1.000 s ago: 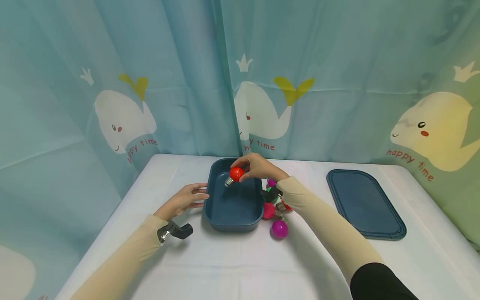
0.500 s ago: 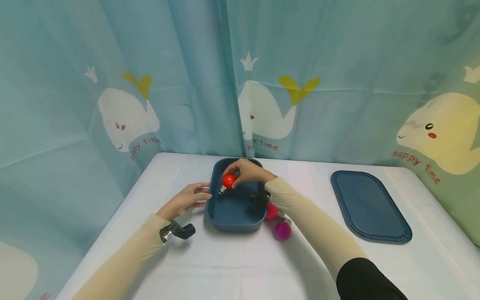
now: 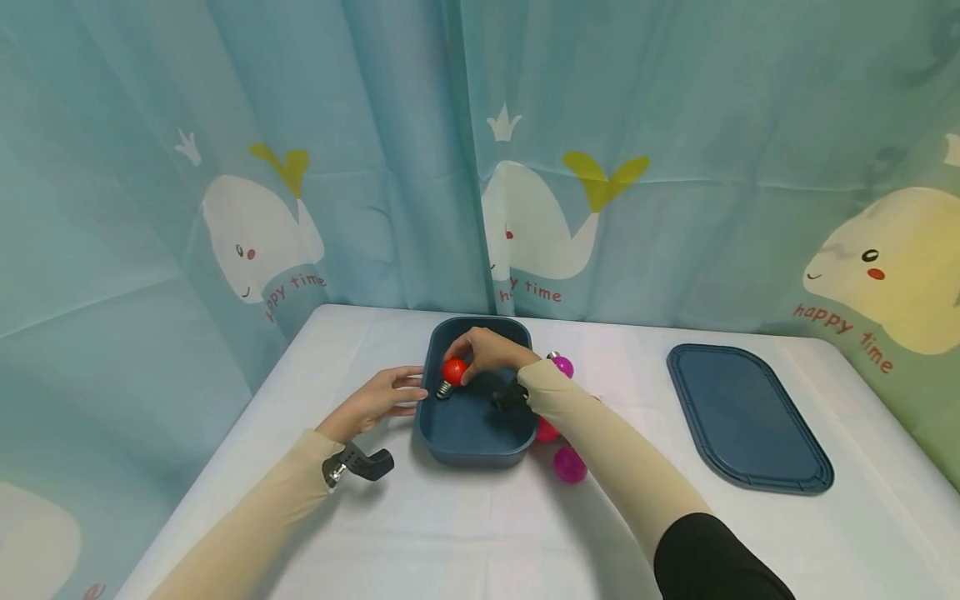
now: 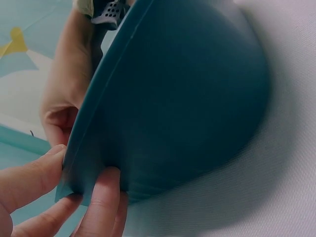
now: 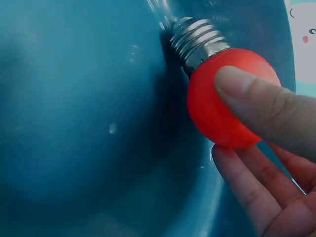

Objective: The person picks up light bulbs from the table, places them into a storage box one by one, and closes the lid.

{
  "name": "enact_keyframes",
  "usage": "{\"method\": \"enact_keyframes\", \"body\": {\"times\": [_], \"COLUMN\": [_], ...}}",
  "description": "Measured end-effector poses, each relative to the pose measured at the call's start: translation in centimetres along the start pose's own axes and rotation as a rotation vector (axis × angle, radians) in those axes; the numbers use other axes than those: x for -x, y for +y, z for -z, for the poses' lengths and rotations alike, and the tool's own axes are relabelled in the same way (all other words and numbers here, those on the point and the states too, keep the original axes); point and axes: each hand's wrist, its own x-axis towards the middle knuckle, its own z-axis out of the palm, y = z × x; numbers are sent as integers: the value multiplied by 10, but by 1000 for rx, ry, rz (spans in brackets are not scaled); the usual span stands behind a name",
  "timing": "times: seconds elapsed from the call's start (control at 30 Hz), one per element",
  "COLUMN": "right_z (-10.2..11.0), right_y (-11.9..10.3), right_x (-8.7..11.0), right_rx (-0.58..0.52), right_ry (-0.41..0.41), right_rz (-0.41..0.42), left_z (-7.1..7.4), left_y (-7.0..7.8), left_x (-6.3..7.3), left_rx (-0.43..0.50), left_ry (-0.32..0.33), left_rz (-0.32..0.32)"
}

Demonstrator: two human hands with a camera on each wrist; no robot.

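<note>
A red light bulb [image 3: 454, 372] with a silver screw base is pinched between the thumb and fingers of my right hand [image 3: 489, 348]. It is low inside a dark blue rectangular box [image 3: 472, 429], near the left wall, base pointing down. In the right wrist view the metal base of the bulb [image 5: 232, 103] is close to or against the box's inner surface; contact is unclear. My left hand [image 3: 378, 402] rests on the box's left side with fingers fairly straight. From the left wrist, the thumb is at the rim and the fingertips touch the outer wall [image 4: 187, 98].
Right of the box lie more bulbs, including a purple one [image 3: 570, 464], a pinkish-red one [image 3: 547, 430] and another purple one [image 3: 562, 367], partly behind the right forearm. A flat dark blue lid [image 3: 750, 421] lies farther right on the white table [image 3: 420, 533].
My right hand has carried the red bulb left and down, from above the box into it. The left hand stays at the box's side. The head view has shifted slightly.
</note>
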Motion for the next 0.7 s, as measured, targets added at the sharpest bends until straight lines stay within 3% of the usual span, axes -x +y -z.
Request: {"method": "enact_keyframes", "body": {"times": [0.7], "right_z": [-4], "right_y": [6], "right_x": [-3], "right_rx": [-69], "right_ry": [-36], "right_rz": [-25], "left_z": [-2], "left_y": [-1], "left_x": [0], "left_rx": [-10], "left_ry": [24], "left_rz": [10]}}
